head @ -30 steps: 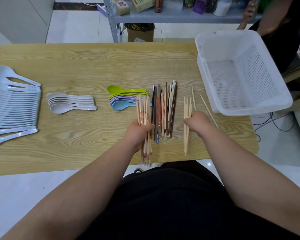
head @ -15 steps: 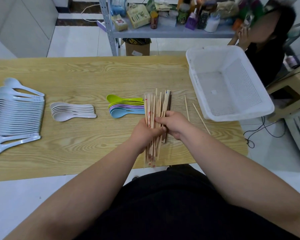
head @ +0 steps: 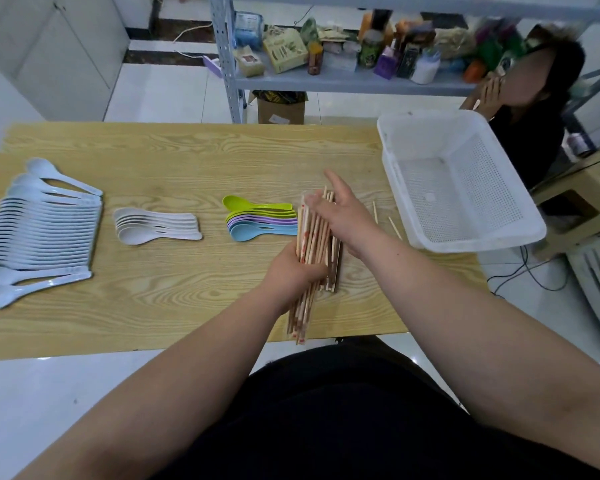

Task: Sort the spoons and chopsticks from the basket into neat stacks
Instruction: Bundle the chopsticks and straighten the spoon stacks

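View: head camera only.
Chopsticks: bundle (head: pixel 310 237) left of the basket (head: pixel 478 241), near ends reaching the edge of the surface (head: pixel 187 161); darker ones lying beneath it.
Left hand (head: pixel 293 271): wrapped round the bundle's middle.
Right hand (head: pixel 340 216): flat, fingers straight, over the bundle's far ends; contact hard to tell.
Done: basket apparently empty; three spoon stacks left of it, with coloured spoons (head: pixel 257 220) nearest, white spoons (head: pixel 156 225) further, pale spoons (head: pixel 39 230) farthest.
Left: probably squaring the bundle, laying it down, adding two loose sticks (head: pixel 375 212) just beside the basket.
Around: shelf (head: pixel 326 83) and seated person (head: pixel 527 133) behind the basket.
In the way: coloured spoons, close against the bundle, easily nudged.
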The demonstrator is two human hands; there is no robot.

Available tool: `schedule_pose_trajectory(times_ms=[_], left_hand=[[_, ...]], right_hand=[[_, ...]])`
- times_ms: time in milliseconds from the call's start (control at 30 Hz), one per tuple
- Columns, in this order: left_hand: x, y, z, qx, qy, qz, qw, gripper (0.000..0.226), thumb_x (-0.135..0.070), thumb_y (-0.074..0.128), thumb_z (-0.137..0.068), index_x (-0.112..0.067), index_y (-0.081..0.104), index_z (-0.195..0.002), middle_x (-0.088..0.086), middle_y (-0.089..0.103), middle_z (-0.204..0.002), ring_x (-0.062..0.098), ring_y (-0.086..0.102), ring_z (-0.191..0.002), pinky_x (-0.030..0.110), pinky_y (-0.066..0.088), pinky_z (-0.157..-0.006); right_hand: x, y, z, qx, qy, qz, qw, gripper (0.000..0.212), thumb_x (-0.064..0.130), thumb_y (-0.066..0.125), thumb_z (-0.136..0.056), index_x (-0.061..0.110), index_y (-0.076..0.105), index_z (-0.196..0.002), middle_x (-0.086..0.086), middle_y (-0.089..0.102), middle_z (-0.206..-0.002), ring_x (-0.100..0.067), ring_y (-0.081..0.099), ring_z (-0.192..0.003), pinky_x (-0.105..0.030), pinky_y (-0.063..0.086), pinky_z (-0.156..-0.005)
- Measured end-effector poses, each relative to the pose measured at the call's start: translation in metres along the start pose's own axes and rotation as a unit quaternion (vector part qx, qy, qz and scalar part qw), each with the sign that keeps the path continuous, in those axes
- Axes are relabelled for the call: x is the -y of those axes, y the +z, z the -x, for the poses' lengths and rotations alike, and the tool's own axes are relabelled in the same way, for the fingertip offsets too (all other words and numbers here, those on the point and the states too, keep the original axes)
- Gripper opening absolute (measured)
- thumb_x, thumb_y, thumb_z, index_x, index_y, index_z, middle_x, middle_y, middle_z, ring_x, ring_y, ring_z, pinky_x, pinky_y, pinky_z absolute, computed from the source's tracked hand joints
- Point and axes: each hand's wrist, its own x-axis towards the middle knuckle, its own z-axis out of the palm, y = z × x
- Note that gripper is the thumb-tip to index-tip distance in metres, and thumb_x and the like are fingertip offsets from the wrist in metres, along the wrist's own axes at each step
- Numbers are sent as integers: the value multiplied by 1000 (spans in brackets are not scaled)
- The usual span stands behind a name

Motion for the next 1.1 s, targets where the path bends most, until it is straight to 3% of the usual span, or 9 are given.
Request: schedule_pose_trajectory(times_ms=[133, 300, 400, 533, 667, 800, 867, 1000, 1100], left_hand=[[0, -4, 2, -1, -4, -30, 1000, 61, -38, 70, -45, -24, 62, -104, 1, 73, -89, 20, 71, -80, 40, 60, -76], [12, -5, 1, -16, -14, -44, 999, 44, -31, 78, -58, -29, 60, -99, -4, 72, -88, 12, 69, -77, 32, 58, -69], [21, -2, -5, -21, -26, -50, 998, 36, -27, 77, -61, -31, 60, -92, -7, 71, -80, 5, 67, -65, 28, 55, -60], [31, 3, -15, -27, -41, -64, 997, 36, -24, 75, -64, -32, 58, -94, -5, 71, -83, 14, 69, -74, 35, 58, -68], [39, 9, -23, -40, -52, -84, 994, 37, -19, 75, -67, -32, 55, -96, -10, 67, -77, 1, 64, -63, 17, 44, -49], [46, 3, -34, -57, -81, -127, 987, 43, -20, 77, -68, -31, 56, -104, -12, 65, -80, 4, 61, -70, 22, 41, -52], [53, -3, -42, -80, -106, -122, 984, 42, -19, 77, -69, -29, 57, -104, -10, 66, -81, 8, 63, -73, 22, 43, -53], [66, -8, -50, -105, -139, -101, 980, 42, -20, 77, -71, -29, 56, -106, -5, 67, -87, 13, 64, -79, 24, 46, -58], [70, -4, -55, -114, -157, -81, 978, 39, -20, 76, -70, -33, 53, -99, -5, 66, -88, 13, 63, -80, 24, 45, -58]], right_hand=[[-3, 10, 2, -13, -15, 52, 998, 69, 63, 71, -79, 44, 47, -141, 3, 48, -149, -11, 49, -125, -30, 43, -99], [-18, 27, 11, -20, -32, 63, 997, 44, 49, 65, -91, 38, 55, -133, 8, 60, -130, -11, 57, -117, -26, 43, -91], [-24, 27, 11, -3, -29, 73, 997, 46, 47, 63, -93, 37, 53, -137, 8, 58, -136, -11, 54, -121, -24, 39, -91], [-37, 22, 4, 32, -18, 85, 996, 52, 46, 63, -93, 39, 48, -142, 4, 57, -142, -14, 54, -127, -24, 41, -95], [-52, 22, -4, 70, -10, 112, 991, 67, 45, 64, -92, 37, 36, -152, 7, 47, -152, -9, 45, -134, -17, 31, -97], [-77, 4, -7, 61, 38, 70, 995, 65, 52, 56, -94, 36, 32, -153, 6, 50, -149, -12, 51, -131, -32, 41, -105], [-101, -18, -4, 0, 58, 171, 984, 63, 51, 51, -97, 30, 32, -153, 0, 47, -151, -18, 44, -138, -40, 38, -112], [-145, -64, 4, -19, 109, 387, 916, 74, 45, 50, -98, 19, 14, -158, -13, 7, -165, -32, 6, -153, -48, 16, -122], [-161, -79, 3, -6, 150, 443, 884, 77, 49, 44, -99, 20, 6, -159, -20, -1, -164, -39, 5, -152, -52, 17, -121]])
